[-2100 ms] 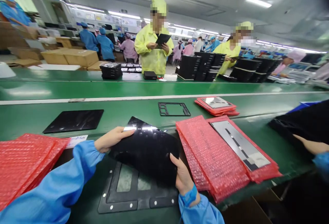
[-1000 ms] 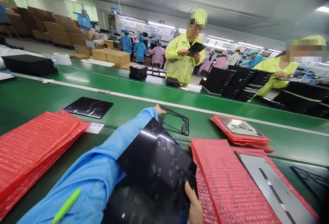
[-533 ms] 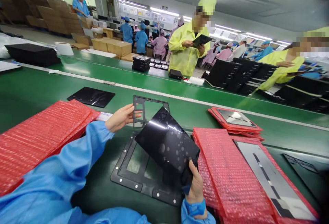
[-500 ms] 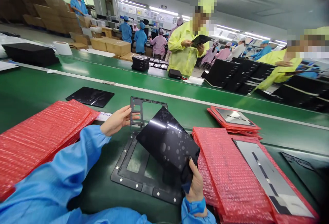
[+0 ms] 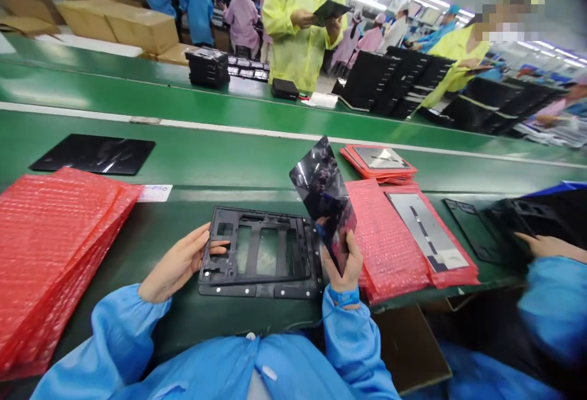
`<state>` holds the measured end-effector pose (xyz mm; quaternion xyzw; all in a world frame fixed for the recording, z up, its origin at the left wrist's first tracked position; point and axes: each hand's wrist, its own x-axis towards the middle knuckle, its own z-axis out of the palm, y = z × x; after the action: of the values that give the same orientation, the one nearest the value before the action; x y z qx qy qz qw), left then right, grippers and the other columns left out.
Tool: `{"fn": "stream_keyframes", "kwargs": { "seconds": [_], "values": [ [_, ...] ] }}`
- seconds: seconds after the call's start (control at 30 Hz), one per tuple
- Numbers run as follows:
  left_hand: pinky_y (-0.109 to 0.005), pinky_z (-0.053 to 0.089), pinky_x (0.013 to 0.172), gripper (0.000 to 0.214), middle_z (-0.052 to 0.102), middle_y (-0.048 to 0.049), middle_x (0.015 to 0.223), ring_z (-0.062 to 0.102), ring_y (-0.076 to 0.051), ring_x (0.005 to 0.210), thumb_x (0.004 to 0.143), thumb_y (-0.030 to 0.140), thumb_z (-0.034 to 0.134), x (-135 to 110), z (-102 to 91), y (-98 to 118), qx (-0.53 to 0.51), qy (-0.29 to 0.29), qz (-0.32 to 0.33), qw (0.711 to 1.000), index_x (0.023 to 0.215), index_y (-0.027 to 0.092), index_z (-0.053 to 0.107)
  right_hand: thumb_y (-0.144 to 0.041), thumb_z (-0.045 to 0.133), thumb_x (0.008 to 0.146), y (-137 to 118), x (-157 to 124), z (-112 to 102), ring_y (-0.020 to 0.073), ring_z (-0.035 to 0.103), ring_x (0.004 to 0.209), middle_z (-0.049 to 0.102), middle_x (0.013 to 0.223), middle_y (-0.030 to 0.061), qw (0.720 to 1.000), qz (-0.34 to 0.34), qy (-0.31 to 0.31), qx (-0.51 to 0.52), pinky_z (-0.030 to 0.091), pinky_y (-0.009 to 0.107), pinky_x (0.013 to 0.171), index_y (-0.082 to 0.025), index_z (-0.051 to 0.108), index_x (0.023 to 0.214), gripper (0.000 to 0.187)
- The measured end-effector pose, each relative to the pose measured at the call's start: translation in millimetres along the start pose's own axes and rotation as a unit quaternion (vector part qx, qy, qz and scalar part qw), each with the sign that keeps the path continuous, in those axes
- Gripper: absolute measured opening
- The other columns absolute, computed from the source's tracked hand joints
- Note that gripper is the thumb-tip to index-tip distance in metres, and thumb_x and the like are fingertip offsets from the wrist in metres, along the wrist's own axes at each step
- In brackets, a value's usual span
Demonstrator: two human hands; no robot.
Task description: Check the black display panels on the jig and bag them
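My left hand (image 5: 178,263) grips the left edge of a thin black device frame (image 5: 229,216) with rectangular cutouts. The frame is over a black holding plate (image 5: 263,292) with white dots along its front edge; whether the two touch I cannot tell. In my right hand (image 5: 343,263) a glossy black screen panel (image 5: 321,180) is held by its lower end. The panel tilts up, its face full of reflections, at the right side of the frame.
Red bubble bags (image 5: 59,247) lie at left, beside a black panel (image 5: 94,154). More red bubble bags (image 5: 389,241), with a silver-backed panel (image 5: 426,232) on top, lie at right. A co-worker's hand (image 5: 550,247) is at far right. People in yellow stand across the green bench.
The frame came down from a raised tilt to lie over the holding plate. My right hand swung the panel away to the right, more edge-on. The head view tipped down.
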<state>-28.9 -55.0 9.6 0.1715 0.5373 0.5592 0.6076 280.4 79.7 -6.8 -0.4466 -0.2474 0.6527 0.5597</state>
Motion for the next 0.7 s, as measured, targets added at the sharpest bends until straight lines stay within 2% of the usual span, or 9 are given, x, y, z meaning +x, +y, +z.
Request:
{"fn": "stream_keyframes", "kwargs": {
  "seconds": [0.13,0.23,0.3,0.37,0.43,0.5,0.57,0.63,0.7],
  "values": [
    [-0.032,0.056,0.072,0.053,0.070,-0.0080,0.105,0.067,-0.021,0.092,0.086,0.037,0.059,1.5,6.8,-6.0,0.057,-0.027,-0.007,0.998,0.135,0.025,0.046,-0.048,0.070,0.070,-6.2,-8.8,2.8,0.0246,0.060,0.116,0.072,0.109,0.0007,0.999,0.005,0.042,0.015,0.054,0.041,0.092,-0.029,0.069,0.101,0.035],
    [-0.031,0.054,0.064,0.053,0.069,-0.0068,0.088,0.066,-0.024,0.086,0.087,0.049,0.051,6.6,8.4,-8.6,0.203,-0.010,0.023,0.979,0.133,0.022,0.049,-0.044,0.069,0.073,-11.3,-16.3,5.1,0.0216,0.058,0.118,0.070,0.113,-0.0018,0.998,0.003,0.053,0.034,0.053,0.039,0.095,-0.031,0.069,0.101,0.031],
    [-0.033,0.052,0.065,0.052,0.067,-0.0083,0.090,0.065,-0.027,0.085,0.087,0.053,0.048,11.3,7.6,-10.7,0.378,0.040,0.088,0.921,0.127,0.022,0.057,-0.044,0.070,0.073,-13.8,-20.0,3.9,0.0212,0.057,0.119,0.071,0.112,-0.0023,0.997,0.012,0.063,0.049,0.051,0.040,0.097,-0.031,0.069,0.099,0.029],
    [-0.036,0.050,0.073,0.051,0.064,-0.0102,0.104,0.063,-0.029,0.090,0.086,0.054,0.047,15.4,6.4,-12.4,0.527,0.109,0.166,0.827,0.125,0.023,0.059,-0.044,0.071,0.071,-15.1,-22.1,0.1,0.0232,0.059,0.117,0.072,0.110,-0.0008,0.996,0.023,0.068,0.045,0.051,0.043,0.098,-0.029,0.069,0.097,0.030],
    [-0.039,0.048,0.083,0.051,0.059,-0.0102,0.114,0.061,-0.030,0.098,0.087,0.053,0.045,17.8,5.9,-12.6,0.582,0.147,0.223,0.768,0.128,0.026,0.057,-0.045,0.073,0.070,-14.9,-22.8,-4.6,0.0258,0.063,0.111,0.074,0.103,0.0018,0.997,0.028,0.065,0.022,0.051,0.047,0.097,-0.026,0.070,0.096,0.032],
    [-0.037,0.047,0.089,0.049,0.059,-0.0091,0.118,0.059,-0.028,0.104,0.089,0.052,0.043,18.1,7.3,-11.2,0.543,0.125,0.246,0.793,0.129,0.026,0.056,-0.042,0.075,0.068,-13.6,-23.7,-7.6,0.0269,0.066,0.103,0.075,0.095,0.0025,0.998,0.031,0.055,0.004,0.050,0.049,0.097,-0.025,0.070,0.096,0.033],
    [-0.035,0.049,0.085,0.050,0.061,-0.0090,0.116,0.059,-0.026,0.105,0.089,0.053,0.042,16.6,11.1,-7.8,0.432,0.059,0.223,0.872,0.128,0.025,0.056,-0.037,0.077,0.067,-11.6,-26.3,-7.2,0.0275,0.068,0.100,0.075,0.094,0.0028,0.999,0.038,0.030,-0.011,0.050,0.050,0.096,-0.024,0.070,0.101,0.038],
    [-0.036,0.053,0.077,0.057,0.064,-0.0102,0.114,0.060,-0.026,0.103,0.090,0.059,0.037,13.7,16.7,-2.5,0.274,-0.025,0.150,0.950,0.131,0.023,0.053,-0.032,0.078,0.066,-9.3,-31.0,-4.2,0.0280,0.067,0.101,0.074,0.102,0.0036,0.998,0.054,-0.010,-0.021,0.050,0.050,0.096,-0.024,0.066,0.112,0.048],
    [-0.038,0.053,0.076,0.065,0.066,-0.0113,0.113,0.062,-0.027,0.101,0.090,0.064,0.027,10.2,22.2,3.8,0.120,-0.103,0.071,0.985,0.133,0.022,0.052,-0.030,0.078,0.067,-6.5,-36.0,-1.3,0.0282,0.067,0.102,0.072,0.109,0.0046,0.995,0.078,-0.051,-0.037,0.050,0.049,0.096,-0.025,0.062,0.121,0.057]
  ]
}}
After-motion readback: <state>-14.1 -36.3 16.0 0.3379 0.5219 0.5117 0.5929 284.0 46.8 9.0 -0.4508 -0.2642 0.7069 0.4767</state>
